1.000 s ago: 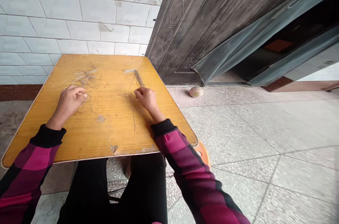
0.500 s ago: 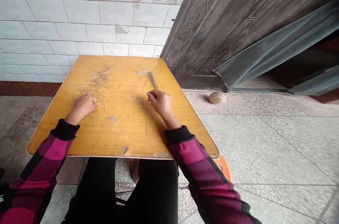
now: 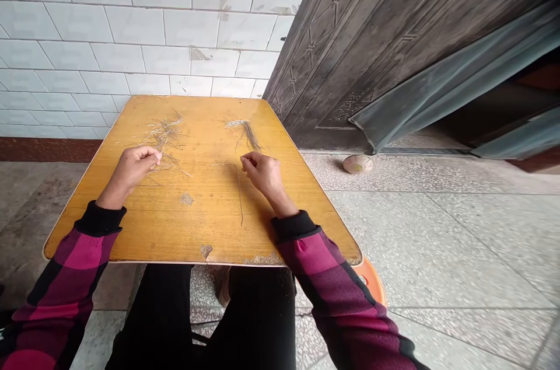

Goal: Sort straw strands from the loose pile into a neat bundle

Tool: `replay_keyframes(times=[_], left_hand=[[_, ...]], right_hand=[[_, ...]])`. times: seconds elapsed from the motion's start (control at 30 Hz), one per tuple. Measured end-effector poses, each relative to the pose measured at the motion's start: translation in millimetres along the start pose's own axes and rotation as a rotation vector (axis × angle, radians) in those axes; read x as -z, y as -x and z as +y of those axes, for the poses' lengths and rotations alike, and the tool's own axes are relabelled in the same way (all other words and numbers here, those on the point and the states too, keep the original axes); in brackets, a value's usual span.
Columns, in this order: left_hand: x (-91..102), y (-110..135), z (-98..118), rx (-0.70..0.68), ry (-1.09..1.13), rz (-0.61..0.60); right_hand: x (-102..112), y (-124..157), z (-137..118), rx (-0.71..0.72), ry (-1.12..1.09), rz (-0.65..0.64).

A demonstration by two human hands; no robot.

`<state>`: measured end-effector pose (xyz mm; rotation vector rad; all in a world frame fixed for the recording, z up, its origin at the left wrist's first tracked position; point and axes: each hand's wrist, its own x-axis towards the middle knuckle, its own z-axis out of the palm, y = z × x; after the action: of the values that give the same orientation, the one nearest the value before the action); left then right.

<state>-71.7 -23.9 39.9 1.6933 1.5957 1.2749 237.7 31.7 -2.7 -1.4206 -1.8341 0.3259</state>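
A loose scatter of thin pale strands lies on the far left of a worn yellow wooden table. My left hand rests at the near edge of that scatter, its fingers pinched together on a strand. A tidier small bundle of strands lies at the far middle. My right hand sits just below this bundle with its fingers curled and pinched; a long dark strand runs from it toward me across the table.
A white tiled wall stands behind the table. A dark metal door rises on the right, with a small ball on the speckled floor beside it. An orange stool edge shows under the table's right corner.
My left hand has lifted slightly and drawn a strand out of the scatter. The right hand has stayed in place. The camera has shifted so the table sits more centrally.
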Motion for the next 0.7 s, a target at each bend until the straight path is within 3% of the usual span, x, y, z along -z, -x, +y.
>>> replay_keyframes(times=[0.13,0.3,0.53,0.7], left_hand=[[3.0,-1,5,0.089,0.266,0.015],[5.7,-2,7,0.169,0.412,-0.030],[-21.5,9,6,0.032,0.231,-0.169],[-40.6,21,11,-0.141,0.042,-0.277]], right_hand=[[0,0,0,0.004,-0.005,-0.009],[-3,0,1,-0.015,-0.033,-0.043],[-10,11,-14,0.045,-0.173,-0.106],[-14,20,-32,0.018,-0.531,-0.232]])
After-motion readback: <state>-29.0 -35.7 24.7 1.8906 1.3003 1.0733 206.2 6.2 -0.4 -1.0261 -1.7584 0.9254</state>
